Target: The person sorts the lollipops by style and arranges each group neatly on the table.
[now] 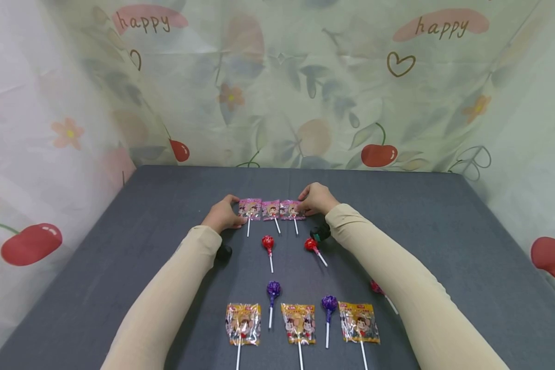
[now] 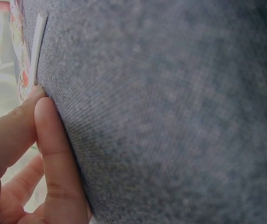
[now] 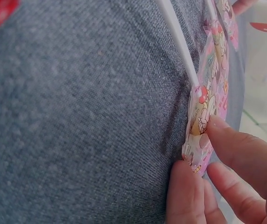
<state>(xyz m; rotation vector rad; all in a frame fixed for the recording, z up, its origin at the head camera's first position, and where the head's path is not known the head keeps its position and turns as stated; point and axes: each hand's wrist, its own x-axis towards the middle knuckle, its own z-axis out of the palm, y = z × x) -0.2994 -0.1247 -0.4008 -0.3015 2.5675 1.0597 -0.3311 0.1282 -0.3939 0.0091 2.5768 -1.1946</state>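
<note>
Three flat lollipops in pink wrappers lie side by side in a row, sticks towards me. My left hand touches the outer edge of the left pink lollipop, a finger near its upper corner and another near its lower corner. The middle pink lollipop lies between its neighbours. At the other end, my right hand pinches the outer edge of the right pink lollipop; in the right wrist view one fingertip lies on its wrapper. The white stick shows beyond the left fingertips.
Nearer me lie red round lollipops; another red lollipop is partly behind the right sleeve. Two purple lollipops and three yellow-wrapped lollipops lie in front on the grey table. Printed cloth hangs behind.
</note>
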